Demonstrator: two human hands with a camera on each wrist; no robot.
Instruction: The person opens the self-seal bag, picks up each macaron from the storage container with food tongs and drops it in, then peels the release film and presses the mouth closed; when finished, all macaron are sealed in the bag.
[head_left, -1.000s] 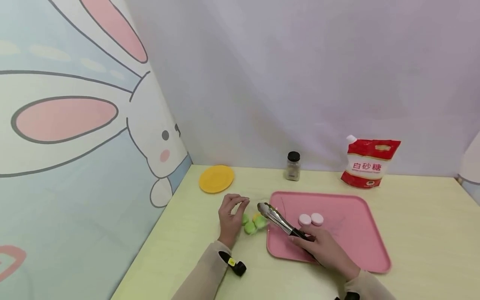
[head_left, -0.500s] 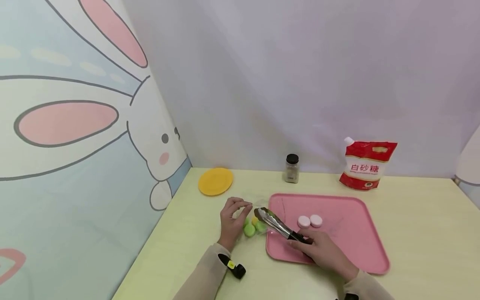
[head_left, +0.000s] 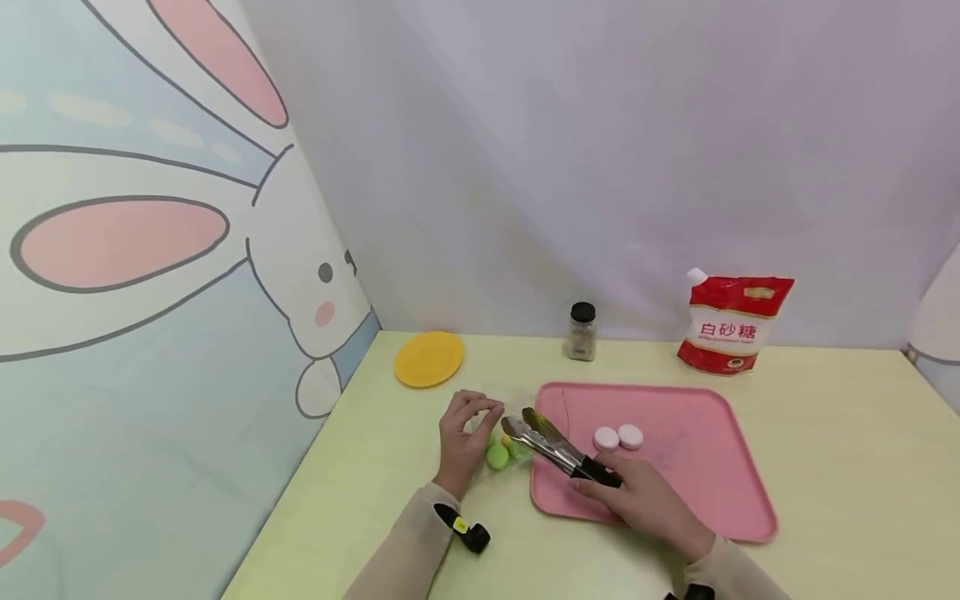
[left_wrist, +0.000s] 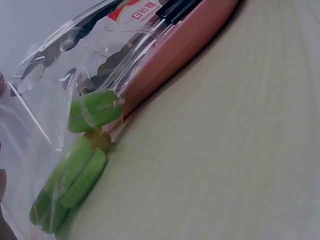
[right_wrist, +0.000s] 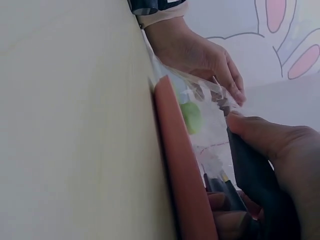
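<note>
My left hand [head_left: 463, 437] pinches the upper edge of a clear plastic bag [left_wrist: 37, 112] between thumb and fingers. Several green macarons [left_wrist: 75, 172] and a yellow one [left_wrist: 99, 139] lie low in the bag, beside the tray's left edge. With my right hand [head_left: 651, 498] I grip the black handles of metal tongs [head_left: 551, 450]. Their scalloped tips are spread apart and point left at the bag, near my left fingertips. Through the plastic, the tong arms show in the left wrist view. Two pale pink macarons [head_left: 606, 439] sit side by side on the pink tray [head_left: 705, 450].
A yellow plate [head_left: 429, 359] lies at the back left of the table. Behind the tray stand a small black-lidded jar [head_left: 582, 332] and a red and white sugar pouch [head_left: 731, 323]. The tray's raised rim runs under my right hand.
The tongs have shifted slightly left toward the bag, and their tips have spread wider. My left hand keeps its pinch, nearly still. The pink macarons stay on the tray.
</note>
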